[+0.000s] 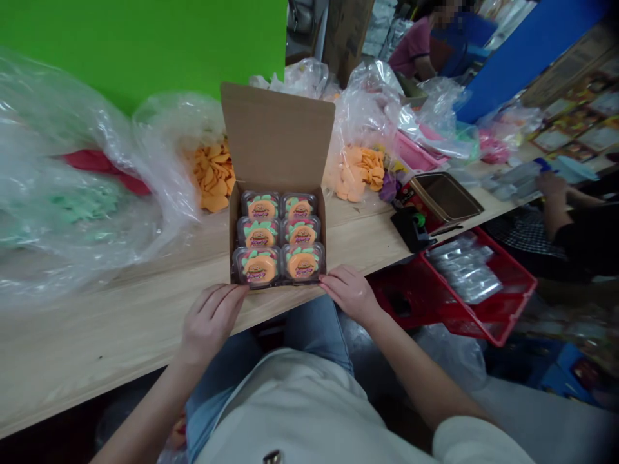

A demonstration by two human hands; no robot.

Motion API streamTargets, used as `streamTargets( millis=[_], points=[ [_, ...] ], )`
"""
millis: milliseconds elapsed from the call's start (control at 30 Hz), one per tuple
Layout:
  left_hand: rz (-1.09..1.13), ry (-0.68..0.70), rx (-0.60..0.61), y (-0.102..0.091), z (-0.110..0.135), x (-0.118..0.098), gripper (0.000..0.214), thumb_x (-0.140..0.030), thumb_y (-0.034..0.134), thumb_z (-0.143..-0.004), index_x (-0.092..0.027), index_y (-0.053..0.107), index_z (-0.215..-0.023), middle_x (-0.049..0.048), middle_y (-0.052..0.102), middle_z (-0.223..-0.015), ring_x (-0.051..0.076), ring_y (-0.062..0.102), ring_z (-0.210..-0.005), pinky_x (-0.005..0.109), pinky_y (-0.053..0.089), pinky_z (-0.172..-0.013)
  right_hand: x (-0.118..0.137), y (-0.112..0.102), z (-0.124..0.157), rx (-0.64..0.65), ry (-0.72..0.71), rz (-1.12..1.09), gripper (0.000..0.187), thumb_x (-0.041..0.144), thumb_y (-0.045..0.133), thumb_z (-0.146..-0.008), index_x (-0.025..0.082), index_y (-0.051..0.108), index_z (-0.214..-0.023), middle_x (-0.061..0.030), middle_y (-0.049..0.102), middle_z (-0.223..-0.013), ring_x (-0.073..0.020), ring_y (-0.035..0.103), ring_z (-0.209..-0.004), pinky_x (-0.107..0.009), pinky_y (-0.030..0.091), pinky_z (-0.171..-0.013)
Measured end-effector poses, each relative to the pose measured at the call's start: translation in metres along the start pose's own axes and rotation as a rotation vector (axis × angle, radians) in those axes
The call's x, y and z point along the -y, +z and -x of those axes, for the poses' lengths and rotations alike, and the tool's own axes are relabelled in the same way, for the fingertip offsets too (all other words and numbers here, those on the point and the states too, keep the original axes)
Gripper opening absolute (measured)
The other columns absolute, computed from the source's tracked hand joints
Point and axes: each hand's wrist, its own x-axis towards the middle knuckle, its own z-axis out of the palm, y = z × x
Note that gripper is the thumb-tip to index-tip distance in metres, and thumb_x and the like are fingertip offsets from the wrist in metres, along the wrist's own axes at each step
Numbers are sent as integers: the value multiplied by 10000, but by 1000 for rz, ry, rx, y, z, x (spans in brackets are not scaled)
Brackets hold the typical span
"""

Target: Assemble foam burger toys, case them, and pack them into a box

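An open brown cardboard box (277, 138) stands at the near edge of the wooden table (120, 322), its lid flap upright. Inside lie several clear plastic packs (278, 238) with orange burger-shaped candy, in two columns. My left hand (213, 319) rests at the box's near left corner, fingers stretched toward it and touching the front wall. At the near right corner sits my right hand (349, 293), fingers curled loosely against the box. Neither hand holds anything loose.
Large clear plastic bags (72, 187) with green and orange pieces (213, 174) crowd the left and back. More bags (367, 138), a brown metal tray (447, 196) and a tape dispenser (411, 227) lie right. A red bin (483, 283) sits below. Other people work at the right and back.
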Motion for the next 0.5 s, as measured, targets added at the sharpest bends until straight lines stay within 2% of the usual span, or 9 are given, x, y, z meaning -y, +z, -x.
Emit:
streamTargets(
  millis=[133,300,400,500],
  points=[
    [-59,-16,4,5,-7,0,273,-94,599,-770,-158,562,-1033,80,657,-901,195,586,-841,350,479,-818,2,13,1,-81,45,50,150,183,524,-862,155,655,-931,-74,628,-789,-170,559,-786,-307,472,-726],
    [-67,-24,-35,10,-12,6,236,-85,593,-771,-161,563,-993,71,661,-862,185,586,-805,333,478,-787,0,28,1,-161,67,-9,177,168,502,-870,172,659,-951,-80,656,-833,-179,592,-833,-333,489,-757],
    [-70,-35,-46,12,-13,7,231,-93,608,-764,-161,571,-982,65,664,-855,180,586,-791,324,476,-781,3,39,-4,-297,196,-65,161,189,525,-860,174,663,-942,-74,668,-829,-175,599,-805,-339,497,-755],
    [-63,-42,-4,11,-15,9,214,-110,600,-775,-159,578,-982,63,665,-857,178,587,-787,318,470,-778,9,48,-9,-430,344,-115,136,197,553,-844,186,668,-915,-65,676,-825,-174,603,-791,-346,497,-764]
  ],
)
